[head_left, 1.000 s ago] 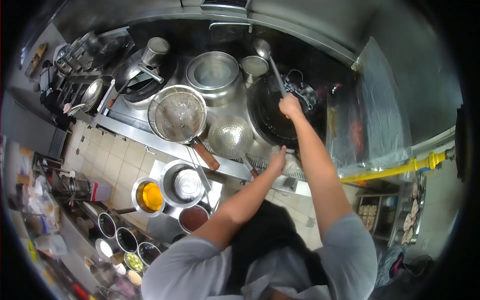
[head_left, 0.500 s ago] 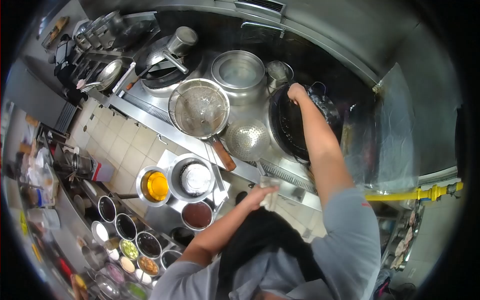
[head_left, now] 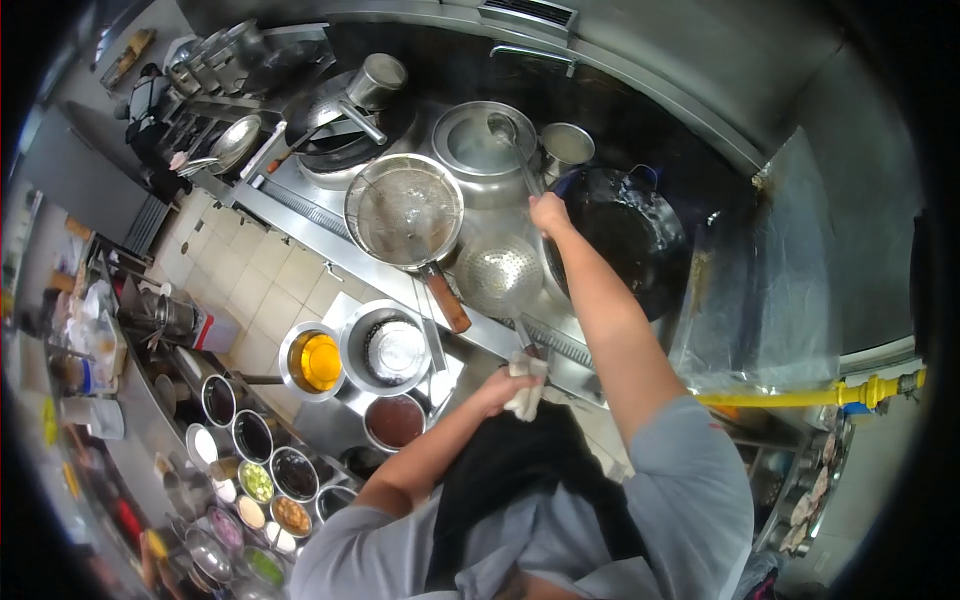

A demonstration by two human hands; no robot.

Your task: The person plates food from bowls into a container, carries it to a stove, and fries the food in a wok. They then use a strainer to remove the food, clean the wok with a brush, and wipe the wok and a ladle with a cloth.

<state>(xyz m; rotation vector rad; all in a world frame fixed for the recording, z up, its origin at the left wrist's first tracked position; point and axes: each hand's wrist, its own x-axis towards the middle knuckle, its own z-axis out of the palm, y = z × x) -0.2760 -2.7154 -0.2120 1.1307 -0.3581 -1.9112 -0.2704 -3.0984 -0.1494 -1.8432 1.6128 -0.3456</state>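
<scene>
My right hand (head_left: 548, 213) is closed on the handle of a ladle (head_left: 503, 128), whose bowl is over the wide pot of water (head_left: 455, 150). Below that hand sits a large black wok (head_left: 625, 235), dark and shiny inside. My left hand (head_left: 497, 391) is closed on a folded white cloth (head_left: 526, 388) in front of my apron. The handle of a perforated skimmer (head_left: 498, 272) runs down to this cloth; whether my fingers grip it through the cloth cannot be seen. The skimmer's bowl lies left of the wok.
A wire strainer (head_left: 440, 225) with a wooden handle rests on a round pan beside the skimmer. A small metal pot (head_left: 568, 146) stands behind the wok. To the left are a bowl of yellow liquid (head_left: 320, 361), a deep pot (head_left: 352, 352) and several sauce containers. A yellow pipe (head_left: 790, 397) runs at right.
My right hand has moved left from above the wok, carrying the ladle from the small pot to the wide water pot. My left hand with the cloth has shifted slightly left.
</scene>
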